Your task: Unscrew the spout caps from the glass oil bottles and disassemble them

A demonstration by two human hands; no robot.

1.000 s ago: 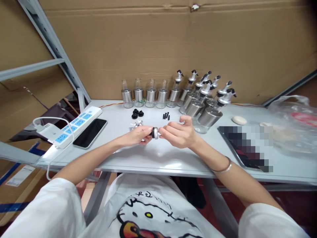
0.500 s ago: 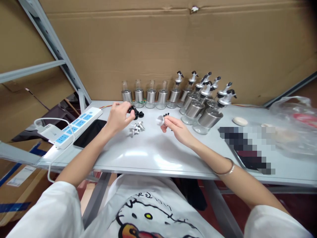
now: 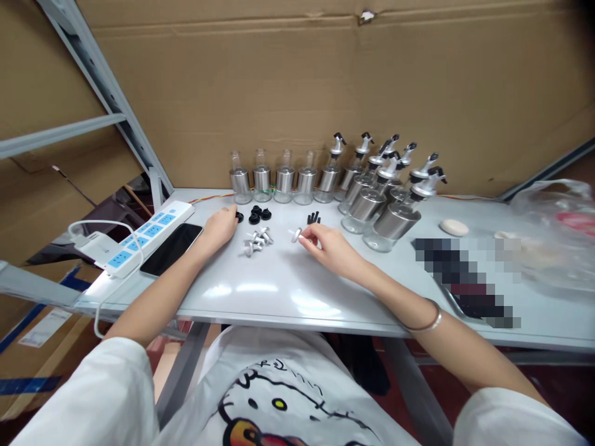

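My left hand (image 3: 221,229) is low over the table on the left, its fingers closed at the edge of a black ribbed stopper (image 3: 239,217); the fingertips are partly hidden. Just right of it lie several more black stoppers (image 3: 255,218). In front of these is a small pile of silver pourer spouts (image 3: 256,240). My right hand (image 3: 328,244) pinches one silver pourer spout (image 3: 295,235) between thumb and fingers, a little above the table. Behind that hand is a cluster of small black pieces (image 3: 313,218).
Glass bottles with steel sleeves (image 3: 285,181) line the back, several without tops. Bottles with pourers (image 3: 395,217) stand right of them. A power strip (image 3: 151,235) and phone (image 3: 171,249) lie left; a white oval object (image 3: 454,227), pixelated dark item (image 3: 460,282) and plastic bag (image 3: 558,248) lie right.
My left hand has moved left and down from above the black stoppers, with one stopper now apart from the group at its fingertips. The spout in my right hand has turned and dropped slightly.
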